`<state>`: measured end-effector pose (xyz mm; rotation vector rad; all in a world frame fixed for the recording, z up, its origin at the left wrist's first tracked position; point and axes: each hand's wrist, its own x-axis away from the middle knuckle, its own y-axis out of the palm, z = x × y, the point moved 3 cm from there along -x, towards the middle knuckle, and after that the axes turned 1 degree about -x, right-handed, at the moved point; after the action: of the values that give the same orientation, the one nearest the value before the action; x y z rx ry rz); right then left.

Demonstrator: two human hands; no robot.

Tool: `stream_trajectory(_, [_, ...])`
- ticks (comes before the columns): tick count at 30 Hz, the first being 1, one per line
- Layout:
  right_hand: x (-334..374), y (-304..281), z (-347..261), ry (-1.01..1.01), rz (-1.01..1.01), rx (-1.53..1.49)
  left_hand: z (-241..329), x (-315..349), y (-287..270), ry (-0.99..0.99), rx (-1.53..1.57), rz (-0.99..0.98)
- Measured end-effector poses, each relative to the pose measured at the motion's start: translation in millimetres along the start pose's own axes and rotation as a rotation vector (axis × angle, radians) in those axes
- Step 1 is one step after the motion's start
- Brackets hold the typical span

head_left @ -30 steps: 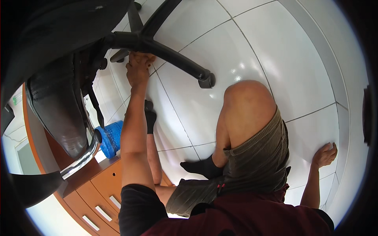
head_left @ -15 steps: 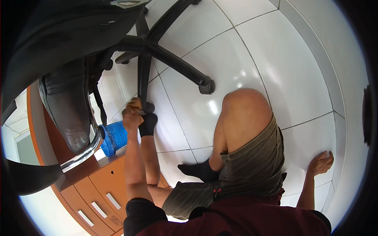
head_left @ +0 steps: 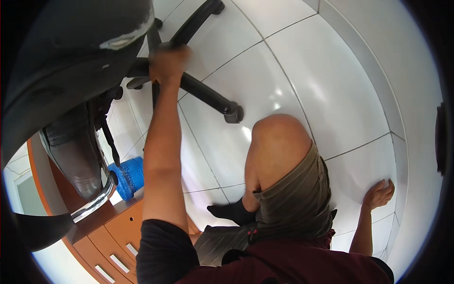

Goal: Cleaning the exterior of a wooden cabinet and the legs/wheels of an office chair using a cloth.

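My left hand (head_left: 166, 66) is over the hub of a black five-legged chair base (head_left: 203, 92), at the upper left. Motion smears its fingers, so neither their grip nor anything in them is clear. The black chair seat (head_left: 71, 52), with a worn pale patch at its edge, looms beside that hand. My right hand (head_left: 379, 194) lies low on the right, fingers spread on the white tiled floor (head_left: 350, 94) close to the wall, holding nothing.
An orange-brown drawer cabinet (head_left: 113, 227) with pale handles stands at the lower left. A blue perforated basket (head_left: 130, 177) is beside it, behind a curved chrome chair arm (head_left: 97, 201). My bent knee (head_left: 281, 135) rises in the middle. A wall (head_left: 402, 71) runs along the right.
My left hand has moved from the end of a chair leg up to the hub. The brownish cloth-like thing seen in it before is not clear now. My right hand stays on the floor.
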<state>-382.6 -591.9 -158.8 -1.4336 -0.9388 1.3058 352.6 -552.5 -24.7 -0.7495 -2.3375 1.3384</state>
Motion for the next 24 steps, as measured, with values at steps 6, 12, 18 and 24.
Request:
stream_trajectory(6, [0,-9,-8,-0.006,0.005,0.036,13,27,-23,0.070,0.044,-0.052])
stream_trajectory(12, [-1,-7,-6,0.008,0.001,0.061,81,120,-42,0.505,0.184,-0.171])
stream_trajectory(18, [0,-8,-6,0.002,-0.006,0.050,49,108,-19,0.939,1.001,-0.050])
stream_trajectory(24, [0,-7,-4,0.002,0.004,0.047,-28,1,-1,0.522,0.244,0.205])
